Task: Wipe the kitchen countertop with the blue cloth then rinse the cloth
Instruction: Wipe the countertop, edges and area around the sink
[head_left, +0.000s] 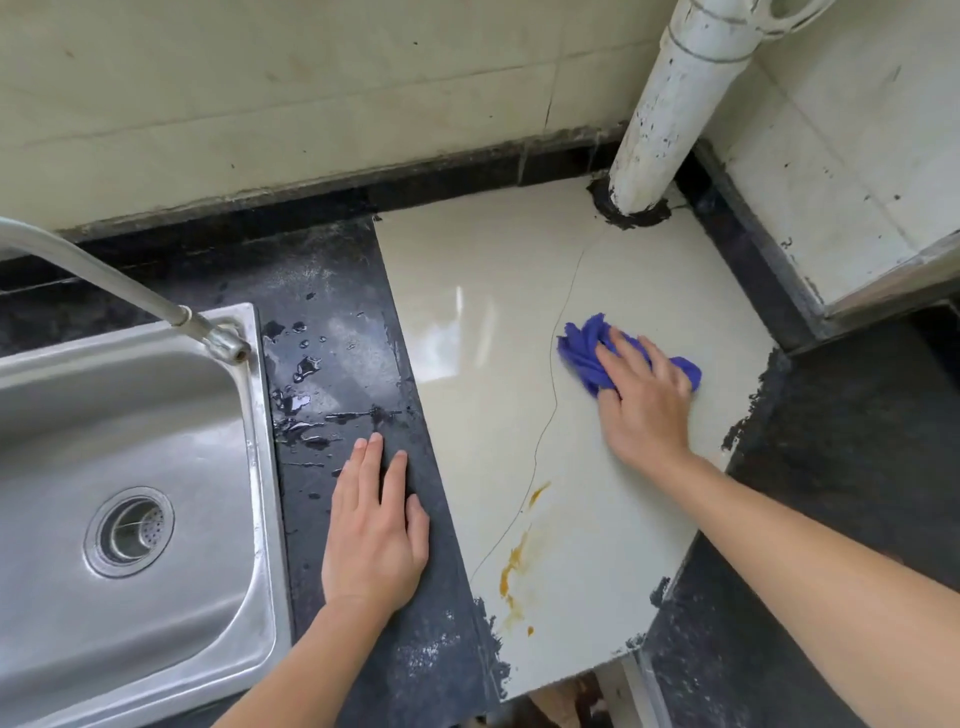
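Note:
The blue cloth (582, 353) lies bunched on the cream tile part of the countertop (483, 322), toward its right side. My right hand (641, 400) lies on top of the cloth with fingers spread and presses it against the tile. My left hand (374, 530) rests flat, fingers straight, on the dark wet strip of countertop (332, 364) between the sink and the tile. Orange-brown stains (514, 571) mark the near part of the tile, and a thin crack runs through it.
A steel sink (249, 467) with a drain sits at the left, a metal faucet spout (104, 280) reaching over it. A white pipe (670, 104) rises from the tile's back corner. Tiled walls stand behind and at the right. The tile's front edge is near.

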